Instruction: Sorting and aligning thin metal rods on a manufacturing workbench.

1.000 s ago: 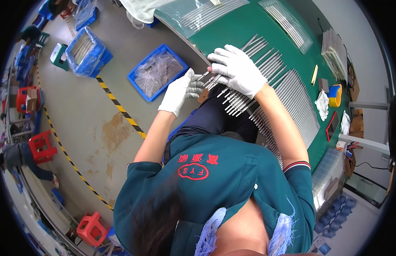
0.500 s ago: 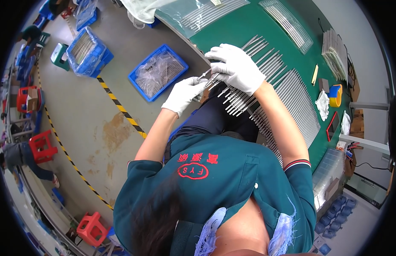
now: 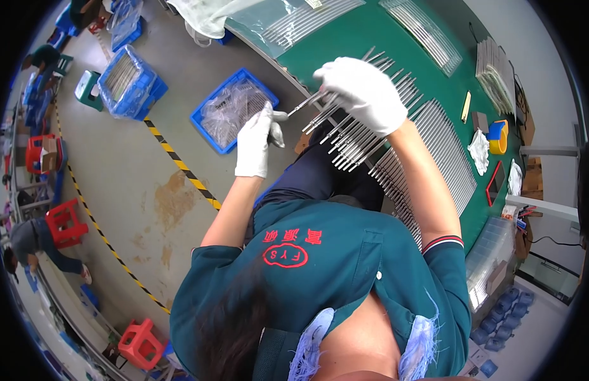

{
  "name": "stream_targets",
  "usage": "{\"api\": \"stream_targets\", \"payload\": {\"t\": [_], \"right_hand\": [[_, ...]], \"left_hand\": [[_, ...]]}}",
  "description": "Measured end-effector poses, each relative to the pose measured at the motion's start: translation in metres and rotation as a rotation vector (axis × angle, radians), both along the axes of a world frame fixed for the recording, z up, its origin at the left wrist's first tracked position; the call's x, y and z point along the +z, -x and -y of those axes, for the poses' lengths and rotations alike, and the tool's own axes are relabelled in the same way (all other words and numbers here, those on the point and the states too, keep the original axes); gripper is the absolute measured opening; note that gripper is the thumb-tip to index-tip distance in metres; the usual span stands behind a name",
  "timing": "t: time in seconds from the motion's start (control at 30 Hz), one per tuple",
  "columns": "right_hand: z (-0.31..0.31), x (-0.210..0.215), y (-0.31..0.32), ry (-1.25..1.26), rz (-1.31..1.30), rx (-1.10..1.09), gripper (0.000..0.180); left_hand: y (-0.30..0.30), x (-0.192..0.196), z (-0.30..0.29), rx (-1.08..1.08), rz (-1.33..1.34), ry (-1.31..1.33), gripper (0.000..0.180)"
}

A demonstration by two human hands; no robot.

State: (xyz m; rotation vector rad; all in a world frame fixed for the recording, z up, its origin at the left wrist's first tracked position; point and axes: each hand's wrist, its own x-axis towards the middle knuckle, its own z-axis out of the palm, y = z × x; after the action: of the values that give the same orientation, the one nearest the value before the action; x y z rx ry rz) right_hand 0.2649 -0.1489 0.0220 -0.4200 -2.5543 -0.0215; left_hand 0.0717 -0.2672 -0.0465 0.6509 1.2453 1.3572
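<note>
My right hand [image 3: 365,94], in a white glove, pinches a slim metal rod [image 3: 303,104] with a stepped end. The rod points left toward my other hand. My left hand [image 3: 254,145], gloved as well, is held beside the rod's tip with thumb and fingers apart; whether a fingertip touches the tip is unclear. Under my right hand lies a row of similar metal rods [image 3: 348,152], their near ends jutting past the table edge. Farther right, a larger fanned row of rods [image 3: 441,155] covers part of the green table [image 3: 345,39].
Bagged rods [image 3: 301,28] and a clear tray of rods [image 3: 422,35] lie at the table's far side. A tape roll [image 3: 498,138], a white cloth [image 3: 478,152] and a red-framed item [image 3: 495,184] are at right. A blue crate [image 3: 226,147] stands on the floor left of the table.
My left hand has drawn back left and turned upward, its fingers parting from the rods. My right hand has moved slightly right, with one rod sticking out to the left.
</note>
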Motion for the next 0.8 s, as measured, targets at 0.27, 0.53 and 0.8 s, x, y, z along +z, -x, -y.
{"api": "stream_targets", "payload": {"t": [0.27, 0.53, 0.8], "right_hand": [[-0.036, 0.076, -0.068, 0.331, -1.349, -0.39, 0.021], [-0.046, 0.008, -0.094, 1.394, -1.662, -0.454, 0.021], [-0.044, -0.046, -0.086, 0.559, -0.322, -1.252, 0.049]], "left_hand": [[-0.003, -0.01, -0.012, -0.151, -0.127, 0.07, 0.033], [-0.013, -0.013, -0.01, -0.186, 0.082, 0.156, 0.045], [-0.014, -0.013, -0.006, -0.13, 0.145, 0.157, 0.046]]}}
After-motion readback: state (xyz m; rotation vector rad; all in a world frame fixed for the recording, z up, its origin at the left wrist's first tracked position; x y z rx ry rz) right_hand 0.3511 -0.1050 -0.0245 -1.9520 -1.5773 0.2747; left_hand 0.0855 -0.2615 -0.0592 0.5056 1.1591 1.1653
